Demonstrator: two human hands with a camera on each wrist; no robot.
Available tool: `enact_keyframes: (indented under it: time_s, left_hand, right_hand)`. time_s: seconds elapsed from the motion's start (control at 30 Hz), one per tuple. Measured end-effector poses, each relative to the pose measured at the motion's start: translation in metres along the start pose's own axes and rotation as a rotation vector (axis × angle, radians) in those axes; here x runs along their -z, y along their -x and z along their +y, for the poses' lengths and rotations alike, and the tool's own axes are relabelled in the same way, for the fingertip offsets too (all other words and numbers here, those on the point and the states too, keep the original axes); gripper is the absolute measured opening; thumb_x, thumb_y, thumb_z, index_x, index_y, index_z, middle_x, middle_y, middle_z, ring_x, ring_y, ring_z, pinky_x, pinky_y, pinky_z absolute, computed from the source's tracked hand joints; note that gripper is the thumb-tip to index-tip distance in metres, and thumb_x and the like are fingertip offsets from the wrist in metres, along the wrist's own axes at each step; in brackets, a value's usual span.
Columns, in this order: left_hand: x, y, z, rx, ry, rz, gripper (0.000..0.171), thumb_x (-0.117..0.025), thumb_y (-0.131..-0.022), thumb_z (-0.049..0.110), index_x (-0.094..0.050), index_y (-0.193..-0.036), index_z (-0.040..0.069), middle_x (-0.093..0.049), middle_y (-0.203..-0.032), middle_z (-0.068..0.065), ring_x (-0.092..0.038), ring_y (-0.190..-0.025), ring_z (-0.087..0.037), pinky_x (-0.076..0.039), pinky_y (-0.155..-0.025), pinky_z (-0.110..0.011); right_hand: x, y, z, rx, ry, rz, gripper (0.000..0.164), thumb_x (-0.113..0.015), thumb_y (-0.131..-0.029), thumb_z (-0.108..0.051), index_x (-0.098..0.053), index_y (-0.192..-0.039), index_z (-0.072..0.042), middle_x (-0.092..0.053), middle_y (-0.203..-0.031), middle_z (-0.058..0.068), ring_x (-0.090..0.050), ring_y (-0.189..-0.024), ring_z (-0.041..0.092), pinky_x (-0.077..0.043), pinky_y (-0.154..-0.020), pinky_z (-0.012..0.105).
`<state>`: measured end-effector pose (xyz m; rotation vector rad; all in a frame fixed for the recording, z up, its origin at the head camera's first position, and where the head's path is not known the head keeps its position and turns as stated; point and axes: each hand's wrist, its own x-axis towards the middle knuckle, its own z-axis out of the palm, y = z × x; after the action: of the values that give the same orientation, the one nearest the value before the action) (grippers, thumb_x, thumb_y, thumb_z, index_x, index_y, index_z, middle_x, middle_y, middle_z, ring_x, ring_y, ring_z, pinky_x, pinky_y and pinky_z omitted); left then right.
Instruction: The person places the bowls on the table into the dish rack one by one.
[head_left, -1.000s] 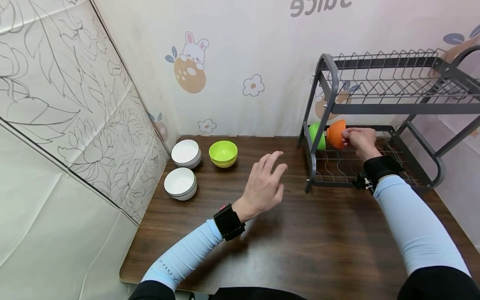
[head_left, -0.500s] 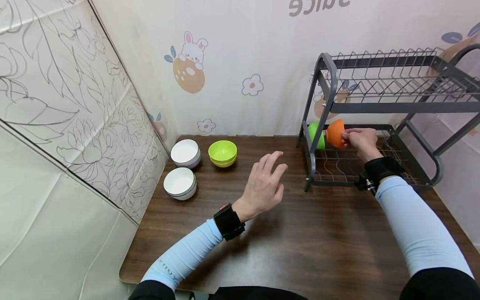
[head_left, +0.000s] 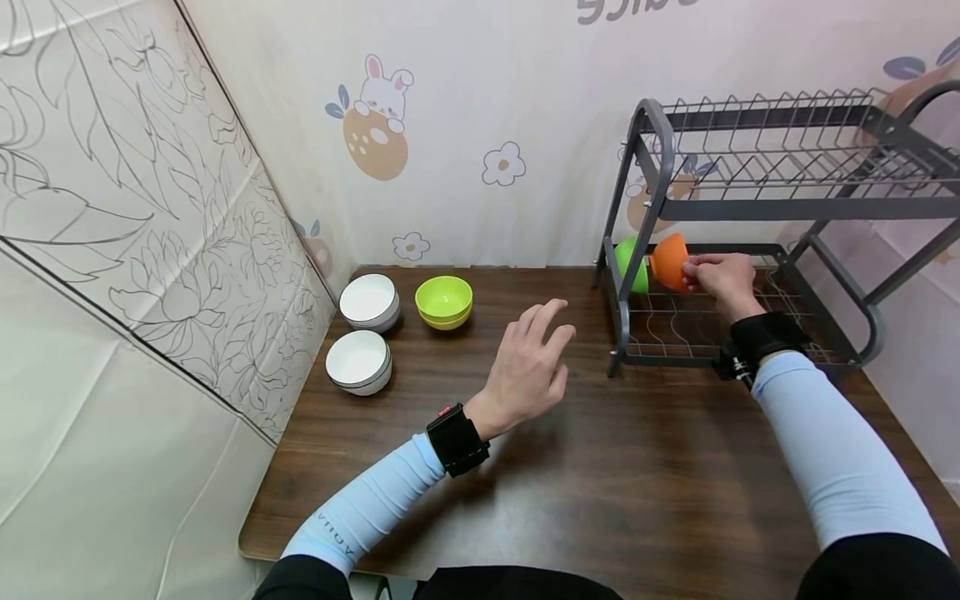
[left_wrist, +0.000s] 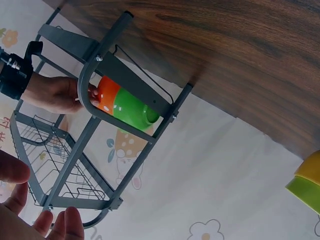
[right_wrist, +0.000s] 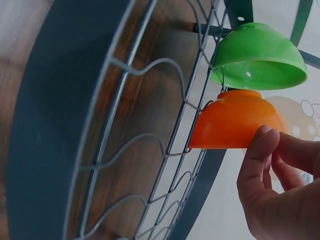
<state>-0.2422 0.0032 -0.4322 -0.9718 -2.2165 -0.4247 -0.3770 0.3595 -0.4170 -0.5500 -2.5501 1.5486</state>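
Note:
My right hand (head_left: 722,283) pinches the rim of an orange bowl (head_left: 670,262) between thumb and fingers. The bowl stands on its side on the lower tier of the grey dish rack (head_left: 660,362), its base toward a green bowl (right_wrist: 260,55). That green bowl (head_left: 632,265) also stands on edge, at the rack's left end. In the right wrist view the orange rim meets the wavy wires (right_wrist: 150,135). My left hand (head_left: 525,367) hovers over the table with fingers spread and loosely bent, holding nothing.
Two stacks of white bowls, a rear stack (head_left: 369,302) and a nearer stack (head_left: 359,362), stand at the table's left. Beside them a lime-green bowl (head_left: 444,300) sits in a yellow one. The rack's upper tier (head_left: 772,150) overhangs my right hand. A patterned wall (head_left: 450,100) closes the back.
The orange bowl has tilted and shifted slightly left toward the green bowl, still in my right hand's pinch. My left hand has stayed in place. The head view has shifted slightly.

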Motion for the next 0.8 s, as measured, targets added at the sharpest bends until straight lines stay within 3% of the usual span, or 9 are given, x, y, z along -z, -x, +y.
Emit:
enact_keyframes:
  time_s: [0.2, 0.3, 0.5, 0.8]
  left_hand:
    - [0.0001, 0.0005, -0.0001, 0.000, -0.003, -0.005, 0.037, -0.066, -0.082, 0.010, -0.068, -0.119, 0.009, -0.047, -0.152, -0.016, -0.047, -0.132, -0.032, -0.046, -0.084, -0.038]
    - [0.0008, 0.0004, -0.0007, 0.005, 0.004, -0.011, 0.037, -0.068, -0.083, 0.011, -0.068, -0.120, 0.009, -0.046, -0.152, -0.016, -0.046, -0.133, -0.031, -0.046, -0.086, -0.038]
    - [0.0017, 0.0007, -0.0024, 0.015, 0.013, -0.015, 0.039, -0.072, -0.081, 0.011, -0.068, -0.120, 0.009, -0.046, -0.153, -0.016, -0.046, -0.134, -0.031, -0.046, -0.087, -0.038]
    - [0.0024, 0.0012, -0.0022, 0.014, 0.025, -0.032, 0.035, -0.065, -0.086, 0.012, -0.069, -0.120, 0.009, -0.045, -0.153, -0.016, -0.045, -0.135, -0.031, -0.046, -0.087, -0.037]
  right_hand:
    - [-0.0039, 0.0021, -0.0001, 0.105, 0.088, 0.025, 0.039, -0.064, -0.105, -0.015, -0.064, -0.136, 0.010, -0.068, -0.118, 0.024, -0.065, -0.066, -0.003, -0.059, -0.069, 0.021]
    - [-0.0035, 0.0025, -0.0006, 0.122, 0.111, 0.027, 0.040, -0.063, -0.105, -0.014, -0.063, -0.136, 0.011, -0.064, -0.128, 0.032, -0.064, -0.064, -0.006, -0.058, -0.069, 0.020]
    - [-0.0024, 0.0032, -0.0006, 0.133, 0.130, 0.019, 0.041, -0.063, -0.105, -0.015, -0.063, -0.136, 0.012, -0.063, -0.130, 0.035, -0.065, -0.065, -0.006, -0.058, -0.068, 0.020]
    - [-0.0025, 0.0031, 0.0031, 0.128, 0.178, 0.033, 0.045, -0.065, -0.104, -0.022, -0.063, -0.137, 0.009, -0.063, -0.131, 0.032, -0.063, -0.067, -0.002, -0.053, -0.059, 0.015]
